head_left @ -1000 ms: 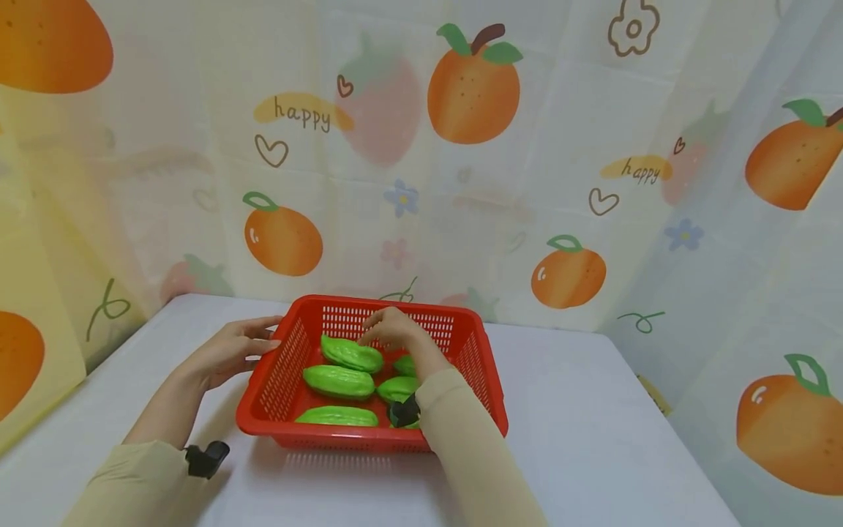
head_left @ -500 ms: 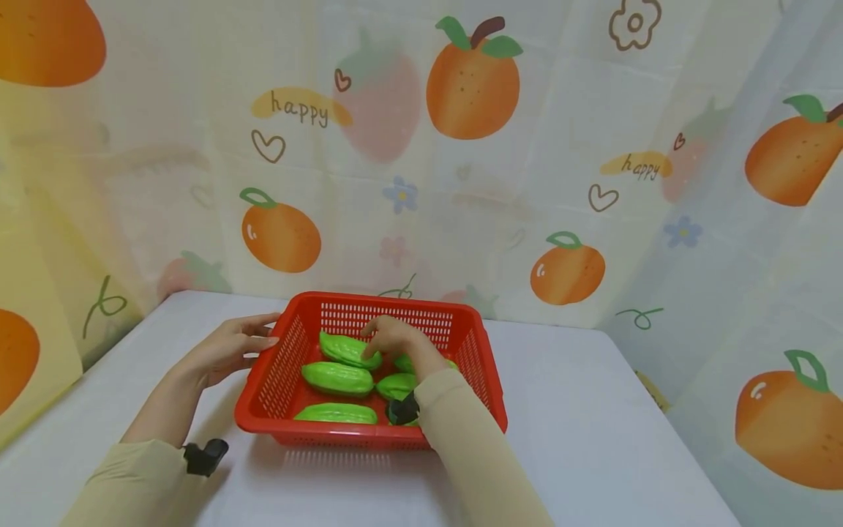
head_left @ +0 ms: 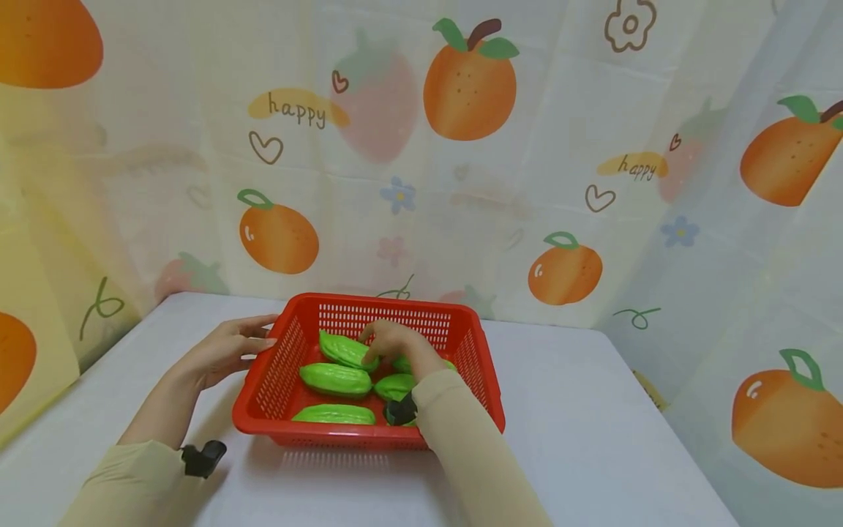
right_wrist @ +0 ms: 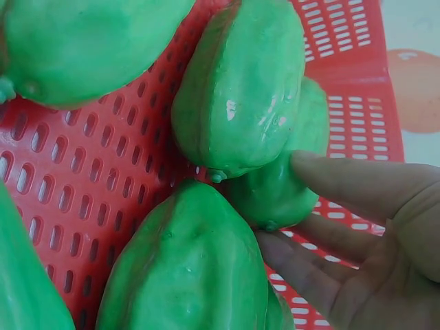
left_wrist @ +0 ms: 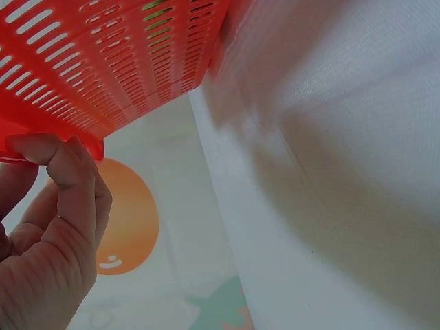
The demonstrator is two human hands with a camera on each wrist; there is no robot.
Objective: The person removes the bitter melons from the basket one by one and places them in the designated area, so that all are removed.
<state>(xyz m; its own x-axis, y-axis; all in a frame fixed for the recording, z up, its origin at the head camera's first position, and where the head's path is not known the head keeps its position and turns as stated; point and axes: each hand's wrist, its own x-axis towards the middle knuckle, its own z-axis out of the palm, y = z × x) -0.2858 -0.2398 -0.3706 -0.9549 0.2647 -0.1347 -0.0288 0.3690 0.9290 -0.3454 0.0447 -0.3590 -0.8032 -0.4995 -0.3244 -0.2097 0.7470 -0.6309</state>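
The right hand's (head_left: 398, 344) grip is clamped, thumb against fingers, on the right end of the rear-left fruit (head_left: 344, 351), lower left of frame centre, in the basket (head_left: 316, 430). Its tip points upper left, long axis slanting down rightward. The left hand (head_left: 227, 351) pinches the basket's left rim; other fruits (head_left: 336, 380) lie nearer.

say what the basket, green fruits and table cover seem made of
Basket: most likely plastic, smooth and slightly shiny; moulded slots and rim suggest it. Green fruits: perhaps coated foam or plastic, glossy with sharp highlights; real skin can't be excluded. Table cover: probably cloth, matt, with a fine weave-like texture.
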